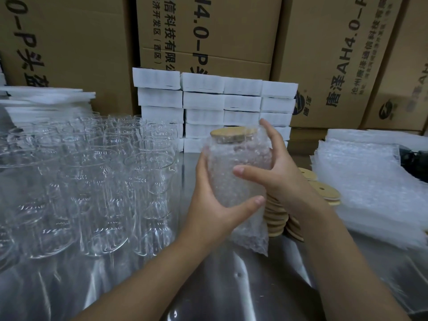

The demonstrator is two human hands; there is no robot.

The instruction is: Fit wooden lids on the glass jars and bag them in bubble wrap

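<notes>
Holding a jar (238,174), capped with a wooden lid (232,133), inside a bubble-wrap bag (251,237) at the centre of view.

Open room lies only toward 6 o'clock, on the bare strip of steel table (254,288). Empty glasses (92,172) crowd the 9 o'clock side, spare lids (275,218) are stacked just beside the bag at 4 o'clock, and a pile of flat bubble bags (366,181) fills 3 o'clock. White foam packs (208,105) stand at 12 o'clock, with printed cartons (231,31) walling the room behind them. The left hand (215,205) grips the jar's lower body from 8 o'clock, thumb across its front. The right hand (278,172) clasps the upper body from 3 o'clock, thumb on the front and forefinger raised beside the lid.
</notes>
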